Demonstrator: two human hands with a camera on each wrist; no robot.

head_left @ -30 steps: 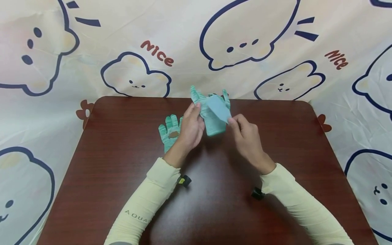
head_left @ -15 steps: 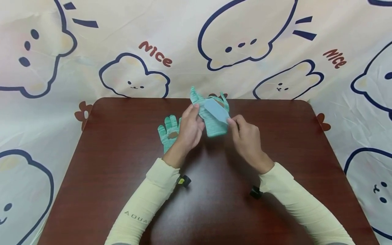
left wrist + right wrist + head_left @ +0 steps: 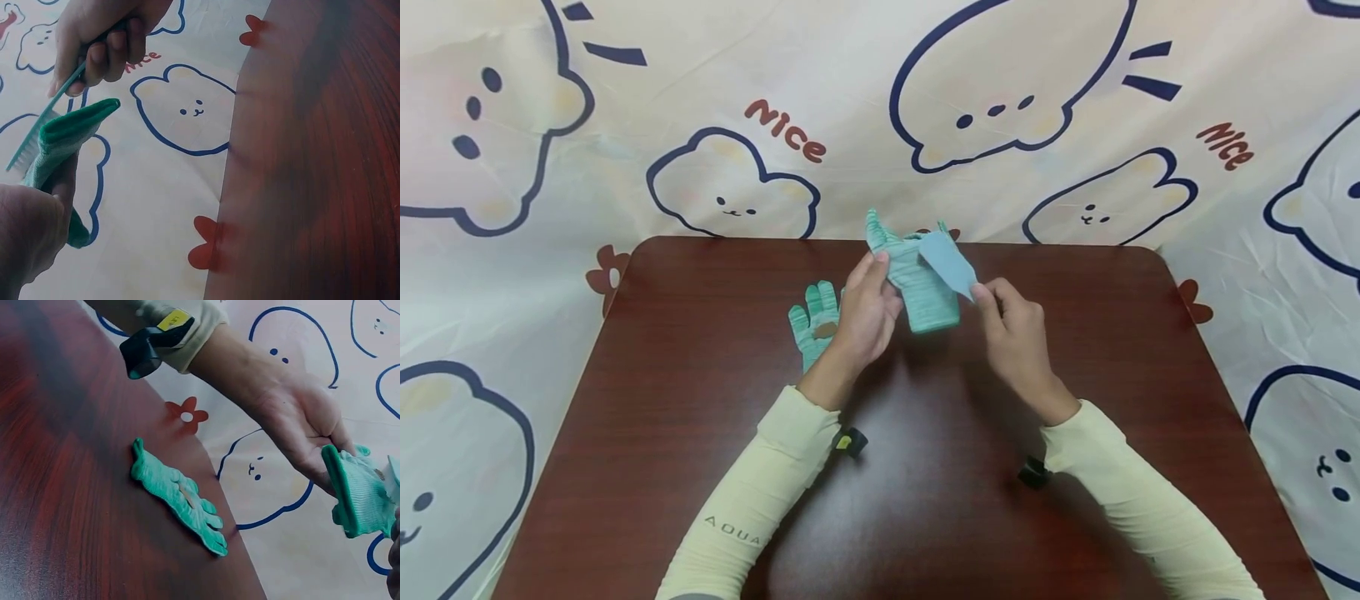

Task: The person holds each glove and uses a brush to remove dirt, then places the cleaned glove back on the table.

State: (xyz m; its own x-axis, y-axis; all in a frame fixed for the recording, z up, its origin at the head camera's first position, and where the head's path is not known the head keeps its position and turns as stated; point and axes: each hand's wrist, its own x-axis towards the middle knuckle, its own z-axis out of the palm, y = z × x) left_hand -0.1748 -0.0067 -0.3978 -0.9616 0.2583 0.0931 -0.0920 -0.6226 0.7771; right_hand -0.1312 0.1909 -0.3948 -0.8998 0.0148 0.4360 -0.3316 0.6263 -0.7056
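My left hand grips a green knitted glove by its side, raised near the table's far edge. My right hand holds a light blue brush by its handle, the flat back facing up in the head view. White bristles show under the brush in the left wrist view, turned toward the glove. The brush head overlaps the glove's upper right part from above. From the right wrist view, the glove's ribbed cuff faces the camera, and only an edge of the brush appears.
A second green glove with a brown patch lies flat on the dark brown table, left of my left hand and partly behind it in the head view. A cartoon-printed cloth rises behind the table's far edge.
The brush first shifts slightly left over the glove, then right and a little up toward its edge, my right hand moving along. My left hand keeps its hold on the glove.
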